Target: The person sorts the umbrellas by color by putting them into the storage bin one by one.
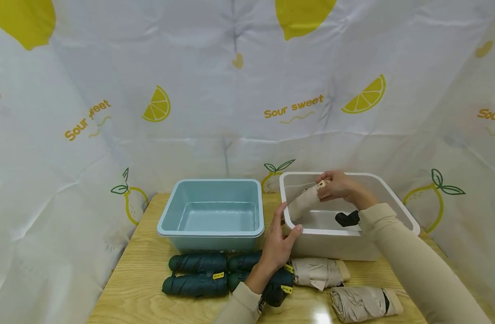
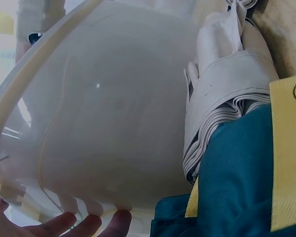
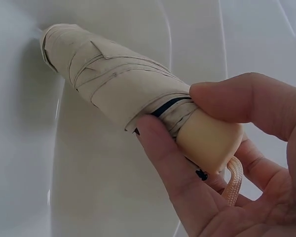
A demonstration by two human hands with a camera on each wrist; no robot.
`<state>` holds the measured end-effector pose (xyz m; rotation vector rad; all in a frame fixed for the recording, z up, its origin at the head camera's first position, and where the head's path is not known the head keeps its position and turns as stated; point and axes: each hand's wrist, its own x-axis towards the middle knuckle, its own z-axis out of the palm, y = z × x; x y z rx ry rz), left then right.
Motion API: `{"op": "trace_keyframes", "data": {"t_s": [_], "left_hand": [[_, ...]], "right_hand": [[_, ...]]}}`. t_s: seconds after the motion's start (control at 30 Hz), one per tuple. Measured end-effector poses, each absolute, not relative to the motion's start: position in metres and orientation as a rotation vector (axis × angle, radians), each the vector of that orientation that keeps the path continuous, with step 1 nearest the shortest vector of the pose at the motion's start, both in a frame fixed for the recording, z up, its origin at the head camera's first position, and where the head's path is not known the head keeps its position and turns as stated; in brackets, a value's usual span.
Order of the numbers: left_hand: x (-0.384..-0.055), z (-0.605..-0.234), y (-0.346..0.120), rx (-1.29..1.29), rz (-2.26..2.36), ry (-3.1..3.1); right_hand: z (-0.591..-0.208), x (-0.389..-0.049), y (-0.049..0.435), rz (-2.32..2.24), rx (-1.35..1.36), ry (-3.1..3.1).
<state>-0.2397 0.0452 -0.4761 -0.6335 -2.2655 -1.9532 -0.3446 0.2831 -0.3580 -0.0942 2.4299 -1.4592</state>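
My right hand (image 1: 337, 185) pinches a folded beige umbrella (image 3: 123, 81) by its cream handle end, thumb on one side and fingers on the other. The umbrella slants down inside the white bin (image 1: 328, 245), its far end at the bin's wall. A wrist loop hangs from the handle among my fingers. My left hand (image 1: 276, 245) spreads around the bin's near left corner, thumb at the front rim and fingers along the left side. In the left wrist view, the fingertips (image 2: 119, 222) rest against the bin's outer wall.
A light blue bin (image 1: 210, 234) stands left of the white one. Several dark green folded umbrellas (image 1: 196, 284) lie in front of it. Two more beige umbrellas, one nearer the bin (image 1: 316, 272) and one closer to me (image 1: 361, 303), lie on the wooden table (image 1: 128, 288). A lemon-print cloth (image 1: 215, 117) hangs behind.
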Motion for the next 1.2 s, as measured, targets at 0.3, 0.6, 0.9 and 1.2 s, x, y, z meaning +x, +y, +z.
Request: {"op": "trace_keyframes", "data": {"t_s": [0.3,0.6,0.9,1.2], "left_hand": [[-0.239,-0.477,0.046,-0.624,-1.935,-2.273],[-0.239,-0.476,0.046,-0.603,-1.954,-2.285],[-0.239,-0.476,0.047,-0.599,-1.957,-2.272],[-0.24,-0.477,0.047,-0.599,-1.93,-2.265]], "right_hand": [[-0.366,-0.348,0.276,-1.409,-0.056,2.422],[-0.374,-0.349,0.273,-1.415,-0.047,2.379],[-0.375,-0.351,0.276,-1.371,-0.052,2.387],[-0.376,-0.35,0.284,-1.299,-0.08,2.454]]}}
